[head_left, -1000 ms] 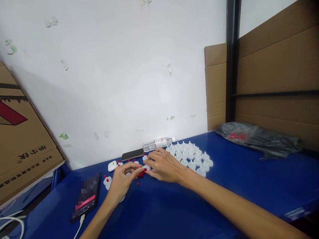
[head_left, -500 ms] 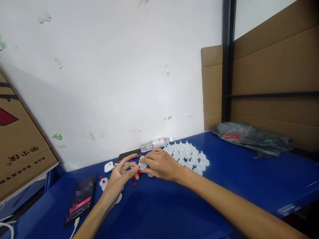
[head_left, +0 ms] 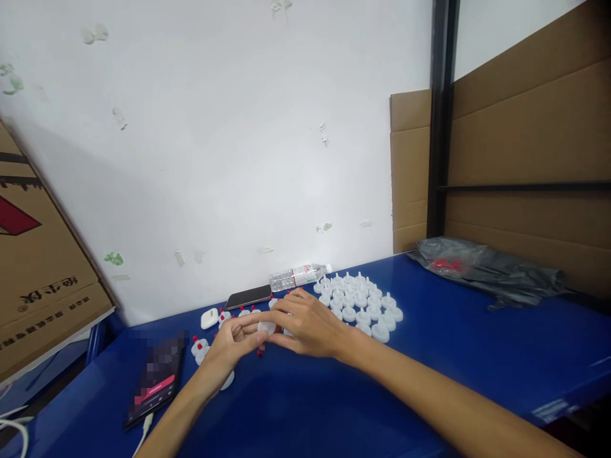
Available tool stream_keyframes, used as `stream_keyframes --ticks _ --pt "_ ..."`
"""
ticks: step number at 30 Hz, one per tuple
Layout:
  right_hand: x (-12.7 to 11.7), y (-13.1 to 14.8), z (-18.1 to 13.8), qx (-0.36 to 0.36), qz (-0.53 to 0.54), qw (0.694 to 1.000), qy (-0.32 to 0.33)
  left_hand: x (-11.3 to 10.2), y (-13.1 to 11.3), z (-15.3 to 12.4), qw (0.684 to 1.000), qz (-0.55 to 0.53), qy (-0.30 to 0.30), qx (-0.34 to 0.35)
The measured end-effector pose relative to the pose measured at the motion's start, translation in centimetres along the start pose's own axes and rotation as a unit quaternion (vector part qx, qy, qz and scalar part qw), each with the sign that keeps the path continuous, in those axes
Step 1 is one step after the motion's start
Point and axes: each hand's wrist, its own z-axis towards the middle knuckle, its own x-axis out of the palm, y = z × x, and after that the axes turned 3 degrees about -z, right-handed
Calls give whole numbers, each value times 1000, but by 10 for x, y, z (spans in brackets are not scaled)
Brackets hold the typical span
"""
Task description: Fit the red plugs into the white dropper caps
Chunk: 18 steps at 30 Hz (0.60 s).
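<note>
My left hand [head_left: 232, 344] and my right hand [head_left: 308, 322] meet over the blue table [head_left: 429, 356], and their fingertips pinch one small white plastic cap [head_left: 266, 327] between them. Small red plugs [head_left: 259, 352] lie loose under the hands. Right of my right hand stands a cluster of several white caps [head_left: 363, 304] with their nubs up. To the left of my left hand, a few white caps with red plugs [head_left: 199, 346] rest on the table.
A phone [head_left: 155, 379] with a cable lies at the front left, and a second dark phone [head_left: 248, 296] and a white earbud case [head_left: 209, 318] sit near the wall. A water bottle [head_left: 298, 277] lies behind the caps. A grey plastic bag [head_left: 487, 270] rests at the right, and cardboard boxes [head_left: 38, 280] stand left.
My left fingers, spread half a second ago, have closed toward my right hand. Both hands now pinch the white cap together slightly nearer me.
</note>
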Motion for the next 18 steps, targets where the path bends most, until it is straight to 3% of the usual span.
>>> stream_keyframes --ticks 4,13,15,18 --pt "-1 2 0 0 1 1000 -1 -3 3 0 999 29 19 7" --pt "-2 1 1 8 -21 1000 15 3 0 -3 990 135 -25 39" --pt "-4 -4 1 26 -23 999 5 5 0 -4 967 230 -70 79" --pt "-9 -16 0 91 -28 995 -18 5 0 -5 890 424 -89 145"
